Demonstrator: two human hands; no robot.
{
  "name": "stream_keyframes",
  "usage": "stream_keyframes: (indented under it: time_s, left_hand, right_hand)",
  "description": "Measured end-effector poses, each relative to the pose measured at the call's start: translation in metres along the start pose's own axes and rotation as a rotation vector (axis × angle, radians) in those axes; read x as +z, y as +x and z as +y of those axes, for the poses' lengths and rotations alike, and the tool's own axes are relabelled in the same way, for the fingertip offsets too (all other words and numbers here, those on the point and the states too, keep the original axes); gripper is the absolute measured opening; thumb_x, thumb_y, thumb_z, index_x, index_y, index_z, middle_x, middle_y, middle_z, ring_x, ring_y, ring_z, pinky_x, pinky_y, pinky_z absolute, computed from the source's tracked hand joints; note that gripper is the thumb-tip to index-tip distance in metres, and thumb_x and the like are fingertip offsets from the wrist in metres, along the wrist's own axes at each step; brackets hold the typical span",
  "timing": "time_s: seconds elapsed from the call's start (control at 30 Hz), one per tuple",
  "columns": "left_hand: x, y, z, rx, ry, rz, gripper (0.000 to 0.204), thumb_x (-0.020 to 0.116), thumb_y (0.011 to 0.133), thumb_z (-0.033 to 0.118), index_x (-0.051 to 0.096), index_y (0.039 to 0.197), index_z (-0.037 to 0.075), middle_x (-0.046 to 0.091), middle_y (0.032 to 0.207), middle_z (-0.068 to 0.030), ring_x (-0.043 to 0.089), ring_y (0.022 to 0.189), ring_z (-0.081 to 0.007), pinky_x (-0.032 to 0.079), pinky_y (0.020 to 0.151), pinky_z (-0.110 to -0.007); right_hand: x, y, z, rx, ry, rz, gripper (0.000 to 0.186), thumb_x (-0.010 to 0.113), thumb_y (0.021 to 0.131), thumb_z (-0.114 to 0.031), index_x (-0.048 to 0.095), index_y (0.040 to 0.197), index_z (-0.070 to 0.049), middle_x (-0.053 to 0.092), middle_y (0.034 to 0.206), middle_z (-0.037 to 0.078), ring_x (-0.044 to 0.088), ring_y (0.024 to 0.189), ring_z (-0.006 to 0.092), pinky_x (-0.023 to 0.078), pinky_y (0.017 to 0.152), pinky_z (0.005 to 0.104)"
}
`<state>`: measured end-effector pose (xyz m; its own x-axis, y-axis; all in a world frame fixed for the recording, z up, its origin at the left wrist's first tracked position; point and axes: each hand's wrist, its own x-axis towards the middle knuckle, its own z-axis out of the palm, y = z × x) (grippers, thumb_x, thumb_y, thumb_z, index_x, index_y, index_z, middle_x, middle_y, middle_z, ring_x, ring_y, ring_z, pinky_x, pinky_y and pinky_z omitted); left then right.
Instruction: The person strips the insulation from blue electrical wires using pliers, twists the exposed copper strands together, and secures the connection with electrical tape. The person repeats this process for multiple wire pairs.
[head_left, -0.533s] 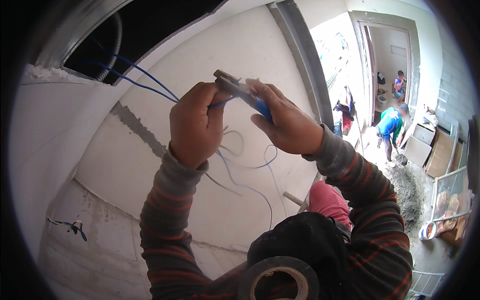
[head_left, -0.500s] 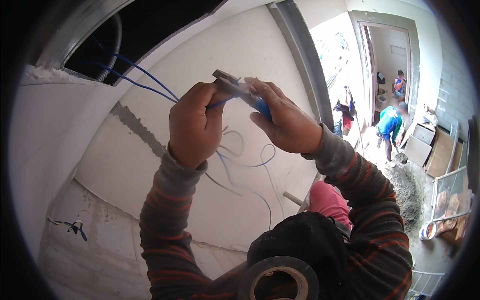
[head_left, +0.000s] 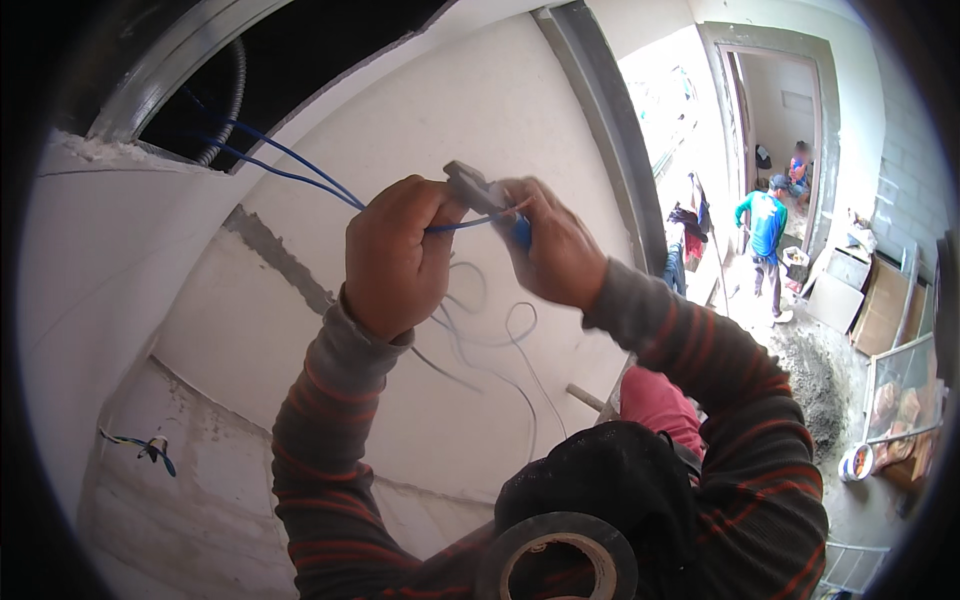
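Note:
My left hand (head_left: 398, 258) is closed around blue electrical wires (head_left: 300, 165) that come down from the dark ceiling opening. A short blue wire end (head_left: 465, 224) sticks out of its fingers to the right, with its bare copper tip at the right fingers. My right hand (head_left: 553, 240) is closed on pliers (head_left: 475, 190) with grey metal jaws and a blue handle. The plier jaws point up and left, beside my left fingertips and above the wire end. Its fingertips seem to touch the copper tip, but blur hides the exact contact.
Grey flexible conduit (head_left: 238, 90) runs inside the ceiling opening. Loose thin wires (head_left: 520, 385) hang below my hands. A tape roll (head_left: 622, 570) sits at the bottom edge. Further wires (head_left: 155, 450) poke from the left wall. A co-worker (head_left: 766, 225) stands near a doorway, by a cement pile (head_left: 815, 390).
My right hand has moved slightly left and down, and the plier jaws have come away from the wire end. The loose wires have swung. The bent co-worker has straightened up near a bucket.

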<state>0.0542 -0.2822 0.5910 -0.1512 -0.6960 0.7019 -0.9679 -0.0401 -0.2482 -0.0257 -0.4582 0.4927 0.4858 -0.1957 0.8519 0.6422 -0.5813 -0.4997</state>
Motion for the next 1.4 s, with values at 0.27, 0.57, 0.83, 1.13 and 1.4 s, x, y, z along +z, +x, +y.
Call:
stream_keyframes:
  time_s: [0.27, 0.57, 0.83, 1.13, 1.4]
  left_hand:
    - [0.001, 0.0, -0.013, 0.075, 0.319, -0.018, 0.02, 0.068, 0.093, -0.009, 0.069, 0.107, 0.006, 0.065, 0.086, -0.0095, 0.067, 0.079, -0.0296, 0.056, 0.063, -0.042]
    - [0.001, 0.002, -0.004, -0.093, -0.035, -0.004, 0.02, 0.069, 0.09, -0.008, 0.068, 0.105, 0.006, 0.065, 0.085, -0.0079, 0.068, 0.08, -0.0286, 0.055, 0.062, -0.042]
    - [-0.008, -0.007, -0.017, 0.081, 0.316, -0.033, 0.016, 0.068, 0.093, -0.007, 0.068, 0.104, 0.005, 0.065, 0.087, -0.0121, 0.067, 0.076, -0.0356, 0.054, 0.065, -0.045]
    - [-0.005, -0.015, 0.009, 0.026, 0.412, 0.124, 0.022, 0.065, 0.102, -0.004, 0.072, 0.123, 0.0, 0.073, 0.114, -0.0167, 0.069, 0.106, -0.0354, 0.057, 0.091, -0.044]
    - [-0.011, -0.024, 0.002, -0.865, -0.714, 0.003, 0.051, 0.042, 0.123, 0.035, 0.055, 0.156, -0.001, 0.079, 0.131, -0.0193, 0.08, 0.111, -0.0219, 0.046, 0.057, -0.026]
  right_hand:
    - [-0.024, -0.008, 0.02, 0.507, 0.623, -0.548, 0.052, 0.069, 0.111, -0.021, 0.053, 0.154, 0.002, 0.071, 0.133, 0.019, 0.075, 0.116, 0.0258, 0.066, 0.096, 0.0409]
    - [0.012, 0.004, 0.024, -0.085, -0.036, 0.033, 0.042, 0.068, 0.108, -0.015, 0.058, 0.145, 0.0, 0.073, 0.123, 0.017, 0.074, 0.114, 0.0306, 0.06, 0.099, 0.0444]
    - [-0.02, 0.006, -0.014, 0.369, 0.249, -0.36, 0.03, 0.065, 0.107, -0.016, 0.062, 0.132, 0.0, 0.076, 0.112, 0.023, 0.074, 0.105, 0.0441, 0.059, 0.089, 0.0501]
    - [0.038, 0.018, 0.048, 0.13, -0.01, -0.104, 0.04, 0.067, 0.11, -0.028, 0.063, 0.139, -0.002, 0.077, 0.108, 0.026, 0.074, 0.106, 0.0484, 0.057, 0.091, 0.0551]
    - [0.047, 0.027, 0.047, -0.012, -0.129, 0.115, 0.038, 0.068, 0.109, -0.026, 0.056, 0.137, -0.003, 0.075, 0.092, 0.024, 0.076, 0.086, 0.046, 0.059, 0.076, 0.054]
